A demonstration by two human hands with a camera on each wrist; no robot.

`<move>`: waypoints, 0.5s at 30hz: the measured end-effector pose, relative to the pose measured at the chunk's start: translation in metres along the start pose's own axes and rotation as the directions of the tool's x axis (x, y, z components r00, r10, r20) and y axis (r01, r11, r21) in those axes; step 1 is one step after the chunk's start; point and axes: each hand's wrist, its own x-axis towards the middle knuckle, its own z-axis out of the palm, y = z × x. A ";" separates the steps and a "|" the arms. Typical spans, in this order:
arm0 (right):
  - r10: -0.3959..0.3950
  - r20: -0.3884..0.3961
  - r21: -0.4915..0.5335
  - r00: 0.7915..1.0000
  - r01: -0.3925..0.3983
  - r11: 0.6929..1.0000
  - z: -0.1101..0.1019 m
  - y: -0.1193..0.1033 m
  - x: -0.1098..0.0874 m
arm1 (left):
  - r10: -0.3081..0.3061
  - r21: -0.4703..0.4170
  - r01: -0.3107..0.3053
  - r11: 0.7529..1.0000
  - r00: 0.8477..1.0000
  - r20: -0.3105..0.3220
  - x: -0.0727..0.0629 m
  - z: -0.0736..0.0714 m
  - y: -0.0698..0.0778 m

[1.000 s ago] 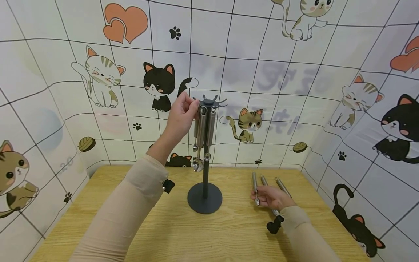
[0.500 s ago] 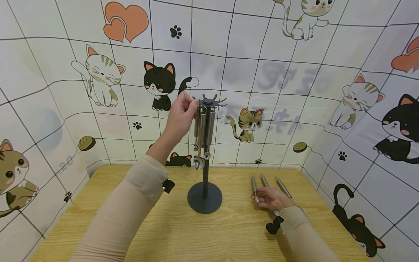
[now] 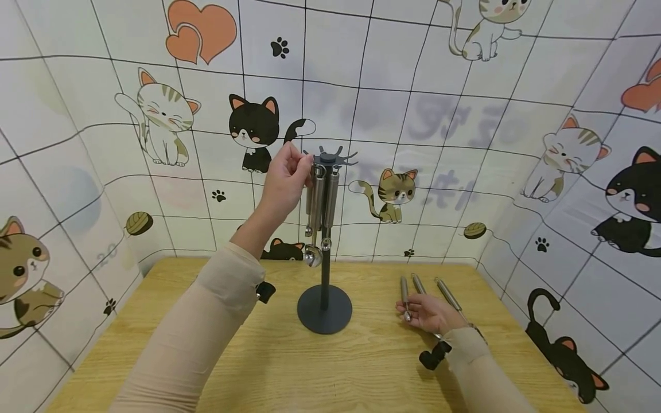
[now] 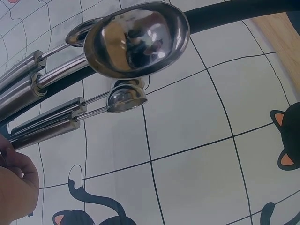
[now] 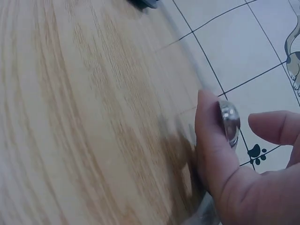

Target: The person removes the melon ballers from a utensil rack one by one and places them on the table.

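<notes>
A dark rotating-style rack (image 3: 325, 318) with hooks on top stands mid-table, several steel measuring spoons (image 3: 317, 201) hanging from it. My left hand (image 3: 284, 178) pinches at the top end of a measuring spoon (image 4: 47, 133) on the rack's left side; the exact grip point is hidden by the fingers. At the right, a small measuring spoon (image 3: 404, 289) leans against the fingers of my right hand (image 3: 431, 314). In the right wrist view its bowl (image 5: 230, 123) lies at the index finger, and the thumb stands apart from it.
Two more steel-handled utensils (image 3: 448, 293) lie on the wooden table (image 3: 289, 367) beside and partly under the right hand. A cat-patterned cloth (image 3: 330, 69) rises behind the table and on both sides.
The small spoon at the right hand has shifted and tilted slightly against the fingers. Hanging spoons sway a little. The left hand keeps its place; the head view has tipped slightly.
</notes>
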 end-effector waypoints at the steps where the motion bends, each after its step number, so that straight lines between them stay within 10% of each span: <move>1: -0.004 0.002 0.003 1.000 0.004 1.000 0.000 0.000 -0.001 | -0.002 0.002 0.002 1.000 1.000 -0.002 0.000 0.000 0.000; 15: -0.008 -0.021 0.088 1.000 0.010 0.996 0.016 0.000 -0.027 | -0.002 0.015 0.002 1.000 1.000 -0.020 -0.002 0.000 0.002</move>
